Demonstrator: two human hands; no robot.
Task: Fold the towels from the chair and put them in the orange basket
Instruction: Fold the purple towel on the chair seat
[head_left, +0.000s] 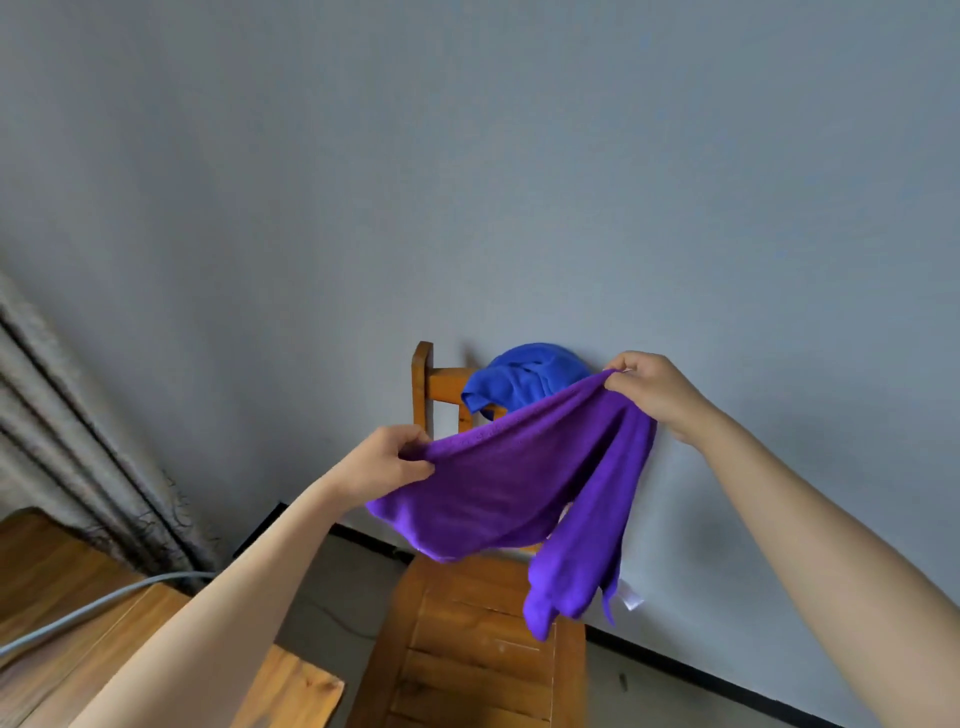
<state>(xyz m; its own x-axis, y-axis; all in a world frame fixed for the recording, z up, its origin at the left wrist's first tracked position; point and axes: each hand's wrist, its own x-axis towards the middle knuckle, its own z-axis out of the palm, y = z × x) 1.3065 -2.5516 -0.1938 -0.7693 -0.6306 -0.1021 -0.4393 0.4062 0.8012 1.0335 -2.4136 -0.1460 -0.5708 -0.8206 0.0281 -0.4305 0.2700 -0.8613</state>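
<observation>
Purple towel (509, 483) hangs in the air over the seat of the chair (467, 649) in the head view, stretched between the two hands along its top edge. The left hand (384, 462) holds one end of that edge, its fingers (410, 436) curled round a bunch of cloth. The right hand (654, 389), higher and nearer the wall, pinches the other end between thumb and fingertips.

The cloth sags in the middle, and a long flap with a white tag (631, 597) dangles below the right hand, so the towel seems to be held off its true corners. To fold it well, I judge each hand should work along the edge to a real corner, draw the edge taut and level, then bring the corners together.

A blue towel (524, 379) lies bunched over the chair's backrest, just behind the purple one. A wooden worktop (62, 613) sits low at the left with a grey cable (93, 603) across it, and a curtain (78, 441) hangs beyond. The orange basket is not in view, so where the folded towel must go cannot be told. The dangling flap could snag on the chair.
</observation>
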